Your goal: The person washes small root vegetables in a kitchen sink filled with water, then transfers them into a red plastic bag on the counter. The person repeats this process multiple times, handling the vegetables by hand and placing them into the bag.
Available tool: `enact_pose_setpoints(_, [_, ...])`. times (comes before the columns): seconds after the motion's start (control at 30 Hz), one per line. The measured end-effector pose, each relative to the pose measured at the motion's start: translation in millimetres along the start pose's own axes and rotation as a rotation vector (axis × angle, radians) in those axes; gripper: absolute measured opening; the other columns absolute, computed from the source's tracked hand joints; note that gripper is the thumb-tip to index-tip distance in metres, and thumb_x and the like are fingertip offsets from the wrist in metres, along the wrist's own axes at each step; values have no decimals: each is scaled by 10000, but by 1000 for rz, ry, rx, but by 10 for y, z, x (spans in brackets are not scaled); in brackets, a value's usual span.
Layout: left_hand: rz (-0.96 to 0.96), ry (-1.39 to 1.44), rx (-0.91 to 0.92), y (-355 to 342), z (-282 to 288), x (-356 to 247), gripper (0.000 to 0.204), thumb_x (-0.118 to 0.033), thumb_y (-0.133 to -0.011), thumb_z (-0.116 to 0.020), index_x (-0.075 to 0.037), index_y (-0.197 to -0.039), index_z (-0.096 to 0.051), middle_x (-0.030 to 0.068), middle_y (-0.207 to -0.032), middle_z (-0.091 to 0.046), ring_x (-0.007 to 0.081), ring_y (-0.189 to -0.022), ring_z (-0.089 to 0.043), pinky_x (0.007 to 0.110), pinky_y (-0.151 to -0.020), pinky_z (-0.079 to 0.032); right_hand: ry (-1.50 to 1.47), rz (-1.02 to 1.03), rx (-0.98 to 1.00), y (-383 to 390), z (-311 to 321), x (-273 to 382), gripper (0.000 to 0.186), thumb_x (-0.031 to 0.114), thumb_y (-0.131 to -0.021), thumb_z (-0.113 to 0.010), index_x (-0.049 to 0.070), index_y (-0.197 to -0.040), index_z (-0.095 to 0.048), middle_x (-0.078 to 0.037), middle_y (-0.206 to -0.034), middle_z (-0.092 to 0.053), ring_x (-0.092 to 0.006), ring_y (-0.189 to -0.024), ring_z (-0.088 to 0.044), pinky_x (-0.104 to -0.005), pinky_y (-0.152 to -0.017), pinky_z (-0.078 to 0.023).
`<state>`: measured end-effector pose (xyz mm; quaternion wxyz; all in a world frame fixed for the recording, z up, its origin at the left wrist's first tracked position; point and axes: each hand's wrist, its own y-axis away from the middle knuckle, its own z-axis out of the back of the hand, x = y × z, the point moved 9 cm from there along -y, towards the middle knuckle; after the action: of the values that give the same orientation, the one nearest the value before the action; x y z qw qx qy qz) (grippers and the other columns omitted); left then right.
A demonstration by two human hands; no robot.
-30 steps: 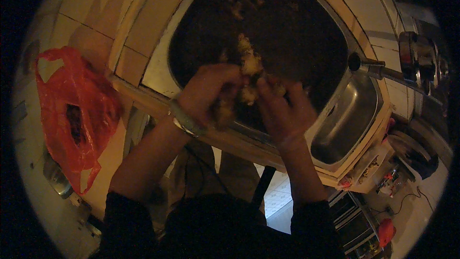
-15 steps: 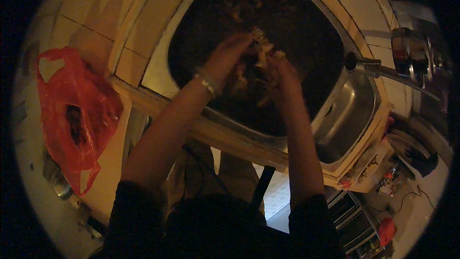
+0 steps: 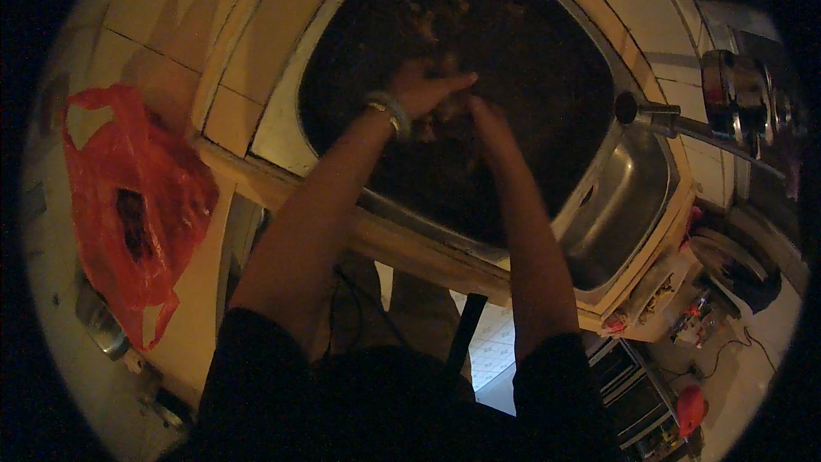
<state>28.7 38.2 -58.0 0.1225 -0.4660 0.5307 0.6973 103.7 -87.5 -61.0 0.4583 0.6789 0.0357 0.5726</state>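
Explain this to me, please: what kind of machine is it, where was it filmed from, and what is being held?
There is no machine here: these are a person's own bare hands, seen from a camera worn on the head and looking down. Its wide fisheye lens bends the straight edges. The left hand, with a pale band around its wrist, and the right hand are close together over a large dark basin. Pale, brownish pieces lie in it, too dim to identify. Whether either hand holds something, I can't tell. To the right is a smaller metal basin; to the left, a red plastic bag.
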Motion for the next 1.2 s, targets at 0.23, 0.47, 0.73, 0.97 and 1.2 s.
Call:
enact_pose_setpoints(0.23, [-243,-334,-98,52,209,-276,312,-336,-778,-628,-54,-909,-655,144,-908,-654,248,-803,-626,345,-757,-482,54,-172,12,228,18,30,452,441,-779,-640,60,-1023,-628,-78,-927,-635,-182,-804,-571,-322,-713,-460])
enact_pose_setpoints(0.47, [-171,-312,-301,-56,256,-120,398,-396,-855,-531,-53,-1042,-606,154,-974,-638,279,-923,-600,356,-823,-451,250,72,188,94,-241,212,533,489,-770,-640,55,-1078,-604,-85,-993,-620,-195,-885,-564,-333,-763,-449])
enact_pose_setpoints(0.73, [-217,-214,-60,-4,132,-243,451,-424,-841,-548,-25,-1047,-586,176,-955,-634,313,-912,-602,365,-819,-457,-46,-241,-83,48,410,129,629,570,-794,-555,60,-1162,-568,-98,-1098,-593,-258,-1008,-542,-359,-862,-428])
enact_pose_setpoints(0.97, [-184,-325,-24,-34,17,-168,545,-506,-843,-497,-30,-1096,-576,195,-987,-625,343,-938,-592,379,-827,-459,175,-183,85,-110,200,154,589,539,-811,-555,74,-1171,-573,-96,-1164,-562,-234,-1024,-525,-360,-853,-439])
enact_pose_setpoints(1.2, [-72,-716,-105,-87,-46,46,558,-526,-857,-424,-40,-1066,-602,200,-923,-635,378,-865,-599,441,-791,-463,648,231,97,-146,-149,193,487,461,-860,-513,47,-1107,-580,-112,-1130,-575,-254,-900,-574,-348,-801,-459])
